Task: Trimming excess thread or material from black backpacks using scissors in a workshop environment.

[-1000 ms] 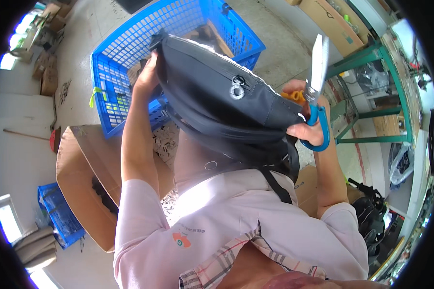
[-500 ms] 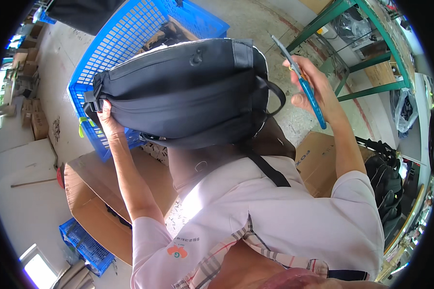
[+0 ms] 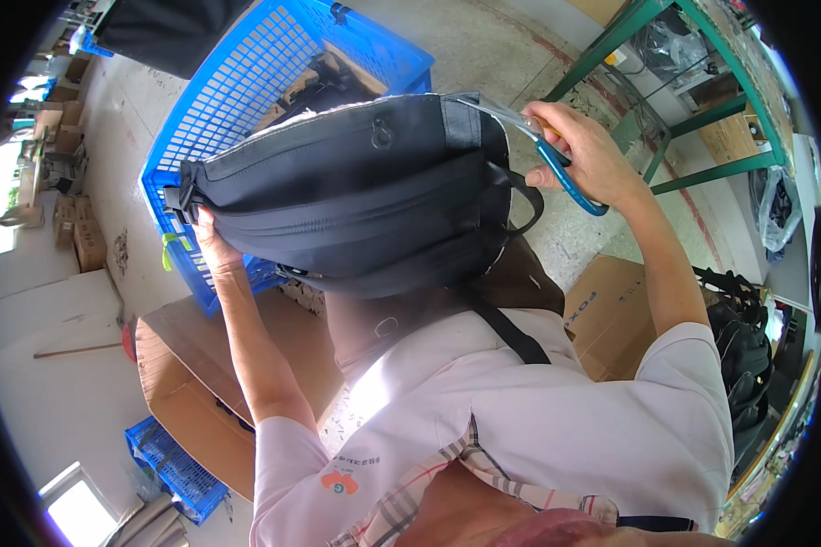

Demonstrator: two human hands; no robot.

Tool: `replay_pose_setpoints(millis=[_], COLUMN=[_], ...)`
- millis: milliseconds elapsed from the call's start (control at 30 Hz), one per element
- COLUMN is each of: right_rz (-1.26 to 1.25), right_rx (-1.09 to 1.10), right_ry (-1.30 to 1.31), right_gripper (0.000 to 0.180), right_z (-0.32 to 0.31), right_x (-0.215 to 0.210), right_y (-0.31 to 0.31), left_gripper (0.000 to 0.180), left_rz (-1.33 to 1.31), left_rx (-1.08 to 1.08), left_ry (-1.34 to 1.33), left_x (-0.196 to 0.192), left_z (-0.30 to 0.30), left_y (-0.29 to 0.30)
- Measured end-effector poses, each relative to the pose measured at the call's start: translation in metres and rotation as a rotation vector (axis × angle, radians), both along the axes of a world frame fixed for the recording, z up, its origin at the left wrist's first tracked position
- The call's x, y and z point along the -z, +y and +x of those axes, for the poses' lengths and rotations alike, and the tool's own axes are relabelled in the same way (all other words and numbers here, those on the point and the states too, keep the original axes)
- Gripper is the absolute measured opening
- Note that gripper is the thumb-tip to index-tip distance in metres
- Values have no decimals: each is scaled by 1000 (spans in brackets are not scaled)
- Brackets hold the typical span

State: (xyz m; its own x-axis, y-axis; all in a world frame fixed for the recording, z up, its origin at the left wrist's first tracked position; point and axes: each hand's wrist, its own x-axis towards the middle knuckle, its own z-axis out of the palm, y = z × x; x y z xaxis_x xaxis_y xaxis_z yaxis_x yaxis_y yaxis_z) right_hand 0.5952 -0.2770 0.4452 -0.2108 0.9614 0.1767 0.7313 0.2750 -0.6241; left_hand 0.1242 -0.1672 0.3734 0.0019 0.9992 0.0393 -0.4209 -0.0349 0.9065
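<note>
A black backpack (image 3: 356, 201) lies sideways across my lap, its white-edged seam along the far side. My left hand (image 3: 213, 244) grips its left end beside a black buckle (image 3: 184, 202), thumb on top and the other fingers hidden beneath. In my right hand (image 3: 582, 150) is a pair of scissors (image 3: 564, 173) with blue handles. Their blades are parted and reach the bag's far right corner, at the end of the seam. A black loop handle (image 3: 525, 202) sticks out from the bag's right end, below the scissors.
Behind the bag stands a blue plastic crate (image 3: 237, 77) with dark scraps inside. Cardboard boxes (image 3: 192, 378) flank me on the left and right. A green metal frame (image 3: 716, 173) is at the far right, near more black bags (image 3: 743, 351). A smaller blue crate (image 3: 178, 469) sits lower left.
My right hand has brought the scissors left to the bag's far corner, and their blades and handles have opened. The bag sits slightly lower in view, still in my left hand.
</note>
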Motion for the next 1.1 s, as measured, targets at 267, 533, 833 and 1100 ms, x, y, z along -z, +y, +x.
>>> replay_pose_setpoints(millis=[267, 533, 833, 1100], right_rz=[57, 60, 98, 43], right_rx=[-99, -100, -224, -259], right_ry=[17, -17, -26, -135], right_gripper=[68, 44, 46, 45], right_z=[-3, -6, -7, -7], right_x=[-7, -12, -36, -48], right_y=[10, 6, 12, 5], left_gripper=[51, 61, 59, 61], left_rz=[-10, -6, -26, 22], left_rx=[-12, -62, -9, -92], left_ry=[34, 63, 40, 74], left_x=[1, -4, -4, -7], left_z=[-2, 2, -4, -5], left_y=[2, -2, -2, -12])
